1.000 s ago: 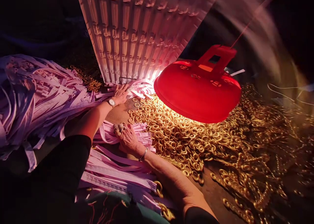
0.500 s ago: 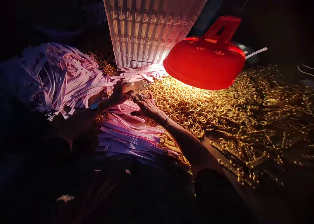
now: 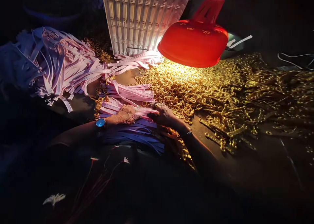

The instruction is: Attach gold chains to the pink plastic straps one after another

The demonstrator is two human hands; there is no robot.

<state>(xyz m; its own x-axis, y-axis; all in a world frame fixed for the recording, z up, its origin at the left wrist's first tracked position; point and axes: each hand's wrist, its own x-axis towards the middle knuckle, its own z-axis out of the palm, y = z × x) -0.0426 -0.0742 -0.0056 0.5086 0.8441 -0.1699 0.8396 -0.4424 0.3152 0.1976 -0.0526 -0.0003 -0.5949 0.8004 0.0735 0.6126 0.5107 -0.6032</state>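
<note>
Hands slid down the pink zipper tapes (image 3: 127,92), left hand (image 3: 125,114) flat, right hand (image 3: 165,115) curled near gold rings (image 3: 176,90).

The fingertips of the right hand (image 3: 165,115) are tucked out of sight against the pink strips (image 3: 130,94), so nobody could say what they pinch, and the left hand (image 3: 126,115) is too blurred to make out its fingers. The left forearm (image 3: 78,132) fades into the dark. The white ribbed panel (image 3: 139,18) runs off the top edge, and the far-right gold chain pieces (image 3: 282,86) are too small and dim to tell apart.
</note>
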